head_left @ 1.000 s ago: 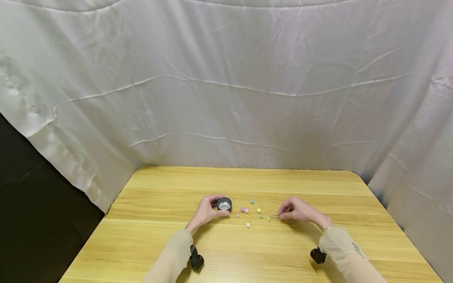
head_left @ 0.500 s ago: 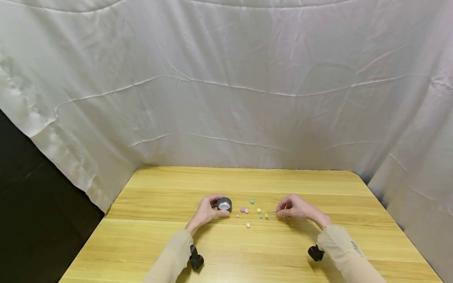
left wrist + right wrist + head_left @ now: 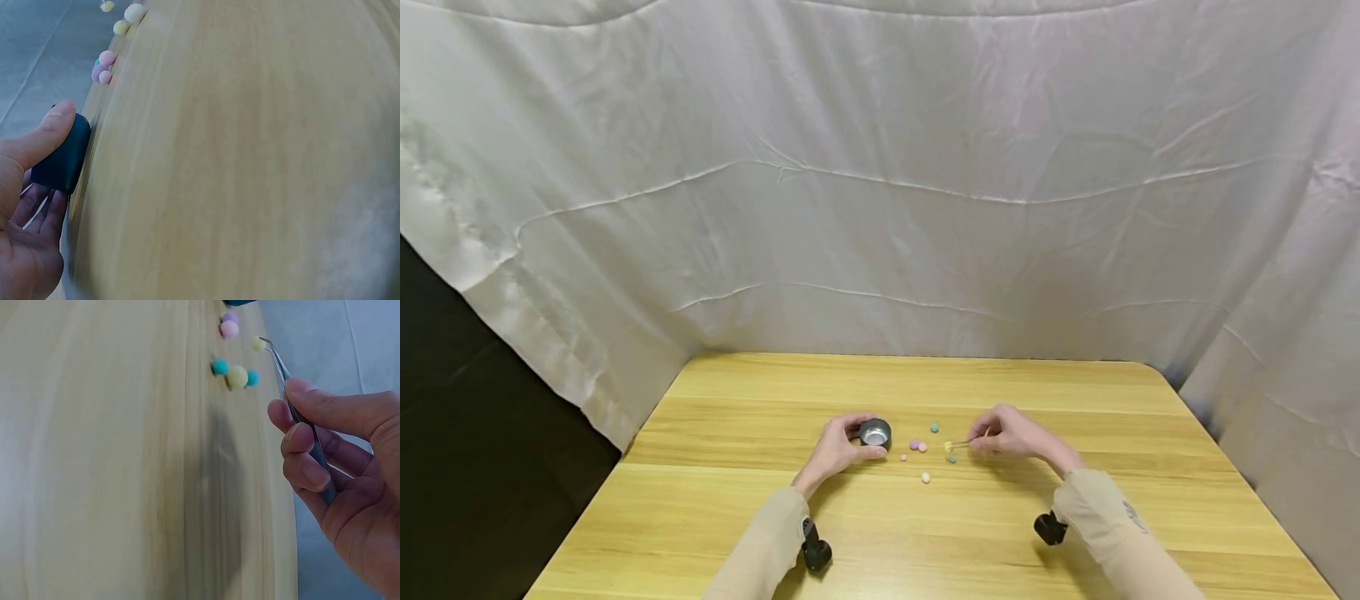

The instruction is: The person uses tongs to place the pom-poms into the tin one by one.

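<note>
My left hand [image 3: 837, 450] holds a small dark round cup [image 3: 65, 159], its thumb on one side and its fingers on the other; the inside looks silvery in the head view. In my right hand [image 3: 1015, 433] is a pair of bent-tip tweezers [image 3: 286, 374], pinched between thumb and fingers. A small yellow ball [image 3: 257, 344] sits between the tweezer tips, held above the table. On the wood lie a larger yellow ball [image 3: 237, 376], two teal balls, a purple ball [image 3: 914, 445], two pink balls and a white ball [image 3: 926, 477].
The loose balls lie on the wooden table [image 3: 880, 533] between the two hands. Behind the table hangs a pale grey curtain [image 3: 880, 250], with folds down both sides. A black camera [image 3: 1049, 528] sits at the right wrist, another at the left.
My right hand has moved left and slightly away from me, carrying the tweezers and the small yellow ball over the loose balls. The left hand and cup have stayed put.
</note>
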`<control>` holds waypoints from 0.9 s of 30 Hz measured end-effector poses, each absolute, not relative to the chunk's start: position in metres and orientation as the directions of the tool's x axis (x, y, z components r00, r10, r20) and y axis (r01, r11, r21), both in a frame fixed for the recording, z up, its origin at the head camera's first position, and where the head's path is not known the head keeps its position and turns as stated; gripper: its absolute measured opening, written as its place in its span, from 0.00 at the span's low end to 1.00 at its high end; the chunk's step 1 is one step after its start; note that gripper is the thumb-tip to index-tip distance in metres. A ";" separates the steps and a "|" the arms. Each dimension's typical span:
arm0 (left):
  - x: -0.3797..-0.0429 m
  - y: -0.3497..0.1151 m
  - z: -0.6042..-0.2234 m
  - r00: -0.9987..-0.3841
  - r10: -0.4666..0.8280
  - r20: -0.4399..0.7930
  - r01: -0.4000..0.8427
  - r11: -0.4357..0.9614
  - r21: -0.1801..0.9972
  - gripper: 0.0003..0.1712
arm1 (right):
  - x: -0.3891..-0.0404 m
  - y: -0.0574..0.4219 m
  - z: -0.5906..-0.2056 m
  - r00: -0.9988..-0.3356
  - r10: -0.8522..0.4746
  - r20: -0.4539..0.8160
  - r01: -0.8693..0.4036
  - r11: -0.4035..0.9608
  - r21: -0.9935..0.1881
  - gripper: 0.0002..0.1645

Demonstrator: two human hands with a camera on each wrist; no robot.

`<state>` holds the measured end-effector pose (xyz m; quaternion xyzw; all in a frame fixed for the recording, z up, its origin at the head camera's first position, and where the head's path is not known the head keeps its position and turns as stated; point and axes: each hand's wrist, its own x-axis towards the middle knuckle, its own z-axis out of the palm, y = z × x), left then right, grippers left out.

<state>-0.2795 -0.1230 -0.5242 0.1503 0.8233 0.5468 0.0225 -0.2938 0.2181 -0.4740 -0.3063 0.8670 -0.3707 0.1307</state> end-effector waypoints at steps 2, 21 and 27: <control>-0.280 -0.123 -0.524 -0.952 0.278 0.131 0.229 0.358 0.905 0.34 | -0.295 0.215 -0.473 -0.777 -0.630 0.002 -0.430 0.529 -0.732 0.09; -0.279 -0.123 -0.524 -0.947 0.284 0.153 0.245 0.324 0.914 0.33 | -0.305 0.187 -0.471 -0.765 -0.643 0.041 -0.462 0.503 -0.730 0.07; -0.278 -0.123 -0.524 -0.944 0.286 0.163 0.249 0.294 0.923 0.34 | -0.306 0.176 -0.469 -0.768 -0.638 0.056 -0.472 0.504 -0.724 0.07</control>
